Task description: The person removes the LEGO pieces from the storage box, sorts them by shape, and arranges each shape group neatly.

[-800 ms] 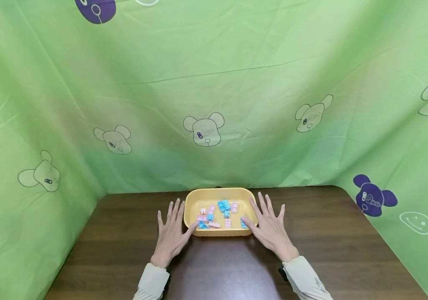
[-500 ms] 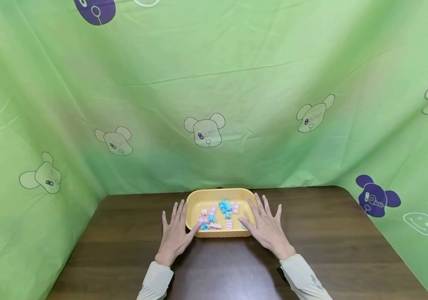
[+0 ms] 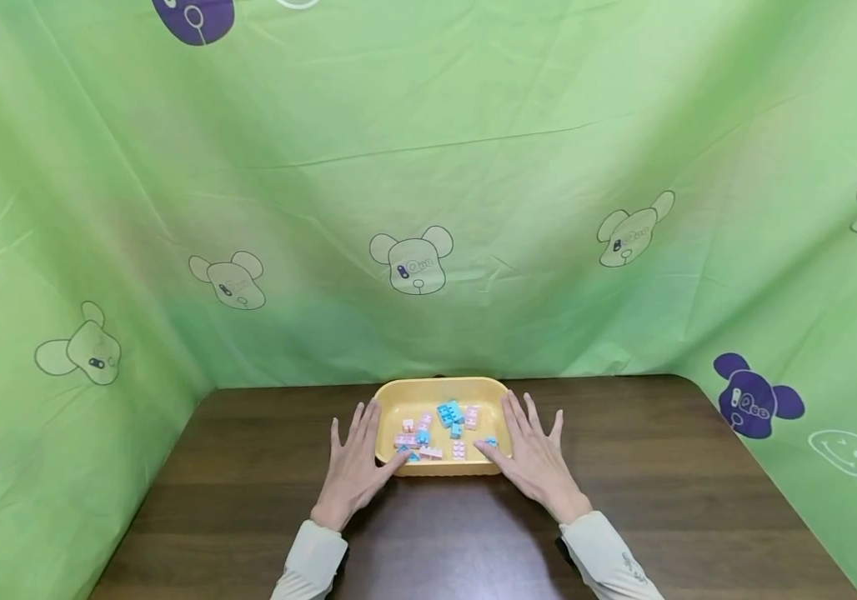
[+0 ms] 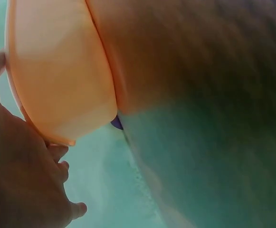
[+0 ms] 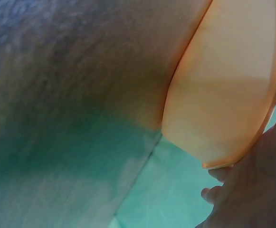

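A yellow plastic tray (image 3: 439,469) stands on the table, holding several loose building bricks: light blue bricks (image 3: 449,413) near its middle and pink bricks (image 3: 458,451) towards the front. At its left end is my left hand (image 3: 353,473), fingers spread and straight, thumb over the front rim. My right hand (image 3: 543,468) mirrors it at the right end, thumb also reaching over the rim. In the left wrist view, fingers touch the tray's rim (image 4: 61,76). The right wrist view likewise has fingers against the tray's wall (image 5: 223,95).
The dark wooden table (image 3: 458,542) runs from the tray to the near side. Right behind the tray, a green cloth (image 3: 413,333) with printed bear heads hangs along the table's back edge and both sides.
My left hand has moved slightly right and my right hand slightly left, both closer against the tray. The tray has barely shifted to the right; the bricks lie much as before.
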`<state>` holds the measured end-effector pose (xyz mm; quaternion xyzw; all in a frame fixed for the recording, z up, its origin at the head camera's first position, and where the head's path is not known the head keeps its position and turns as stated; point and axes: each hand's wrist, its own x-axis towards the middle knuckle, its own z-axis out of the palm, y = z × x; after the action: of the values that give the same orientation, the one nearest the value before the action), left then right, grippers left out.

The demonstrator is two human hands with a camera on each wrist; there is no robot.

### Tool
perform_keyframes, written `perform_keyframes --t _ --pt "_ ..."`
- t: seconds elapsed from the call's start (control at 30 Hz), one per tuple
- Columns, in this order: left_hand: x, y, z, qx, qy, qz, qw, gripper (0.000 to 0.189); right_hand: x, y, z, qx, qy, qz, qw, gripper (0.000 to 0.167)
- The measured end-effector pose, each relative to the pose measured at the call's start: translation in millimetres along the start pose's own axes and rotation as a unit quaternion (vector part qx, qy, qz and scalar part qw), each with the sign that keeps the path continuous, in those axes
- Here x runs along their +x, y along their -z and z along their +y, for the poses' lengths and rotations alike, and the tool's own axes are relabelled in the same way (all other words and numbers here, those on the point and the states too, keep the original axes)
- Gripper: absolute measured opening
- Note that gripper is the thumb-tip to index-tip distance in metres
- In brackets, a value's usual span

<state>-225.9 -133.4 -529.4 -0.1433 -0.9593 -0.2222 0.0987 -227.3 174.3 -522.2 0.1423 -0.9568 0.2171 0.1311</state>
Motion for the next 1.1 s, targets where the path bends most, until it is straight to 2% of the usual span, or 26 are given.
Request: perform_keyframes --t 0.4,0.7,1.1 --pt "-0.3 1.8 1.2 0.015 0.0 0.001 0.9999 0.101 -0.8 -1 -1 -0.01 -0.015 -0.011 0.9998 0.098" --pt "-4.4 2.7 1.3 0.01 0.0 -0.008 0.9999 0.102 -5.9 -1 -4 -0.013 -0.018 -0.017 0.9996 0.1" --pt "-28.0 13.0 2.7 0.016 -0.003 -0.012 0.9998 0.101 -25.5 0 -21 -0.018 -0.019 -0.011 0.9996 0.1"
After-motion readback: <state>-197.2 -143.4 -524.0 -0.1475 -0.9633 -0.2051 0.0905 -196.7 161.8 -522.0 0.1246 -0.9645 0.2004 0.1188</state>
